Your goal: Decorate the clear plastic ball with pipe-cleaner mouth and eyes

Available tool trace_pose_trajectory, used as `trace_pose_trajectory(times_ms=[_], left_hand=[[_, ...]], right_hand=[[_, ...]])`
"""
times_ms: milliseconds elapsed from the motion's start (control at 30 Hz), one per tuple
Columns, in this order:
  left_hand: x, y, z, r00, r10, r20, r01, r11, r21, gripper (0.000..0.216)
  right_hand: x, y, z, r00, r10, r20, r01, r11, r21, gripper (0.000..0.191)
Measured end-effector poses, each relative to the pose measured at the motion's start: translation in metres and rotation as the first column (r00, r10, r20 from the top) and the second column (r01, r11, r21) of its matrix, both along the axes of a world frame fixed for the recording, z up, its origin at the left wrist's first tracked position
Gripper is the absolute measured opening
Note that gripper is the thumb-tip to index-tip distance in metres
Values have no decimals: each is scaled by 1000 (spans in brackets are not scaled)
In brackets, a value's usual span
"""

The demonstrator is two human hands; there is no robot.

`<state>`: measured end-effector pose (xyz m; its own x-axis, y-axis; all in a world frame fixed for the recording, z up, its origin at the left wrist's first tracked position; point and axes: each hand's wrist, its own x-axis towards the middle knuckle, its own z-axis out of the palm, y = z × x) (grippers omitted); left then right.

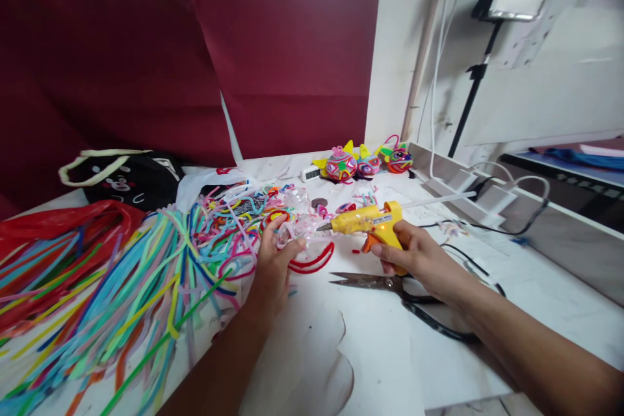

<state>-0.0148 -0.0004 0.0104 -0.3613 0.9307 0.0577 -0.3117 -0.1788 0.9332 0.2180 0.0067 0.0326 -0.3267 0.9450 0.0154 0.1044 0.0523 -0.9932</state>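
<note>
Wrapped round its handle, my right hand [407,250] grips a yellow glue gun [363,220], with a finger near the orange trigger. A clear glue stick [431,200] pokes out of its back. The metal nozzle points left, close to a clear, shiny rounded piece [303,227]; whether they touch I cannot tell. My left hand [277,259] is closed on that clear piece, thumb toward me. A red pipe cleaner [314,261] curves out below the fingers. Black-handled scissors [390,283] lie slightly apart on the table beneath the glue gun.
Many loose pipe cleaners [146,286] spread over the left side, beside a red plastic bag [107,218] and a black bag [131,179]. Several colourful fish-like ornaments [341,164] stand at the back near a small white timer [310,173]. Power cables [524,231] run along the right edge.
</note>
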Motion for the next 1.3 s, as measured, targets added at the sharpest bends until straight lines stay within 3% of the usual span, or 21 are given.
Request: trace_pose_trajectory(times_ms=[300, 767, 1100, 1300], left_hand=[[-1, 0, 2, 1000, 8, 18, -9, 1000, 4, 70], [-3, 2, 6, 996, 58, 67, -59, 998, 11, 67], [-7, 6, 6, 991, 91, 97, -93, 996, 13, 64], [-9, 5, 8, 990, 97, 101, -103, 993, 50, 63]], right_hand=[[7, 4, -3, 994, 32, -109, -40, 997, -66, 37], [13, 3, 2, 978, 172, -122, -188, 972, -141, 35], [13, 1, 1, 932, 360, -45, -362, 914, -185, 33], [14, 2, -6, 890, 443, 107, -423, 891, -165, 32]])
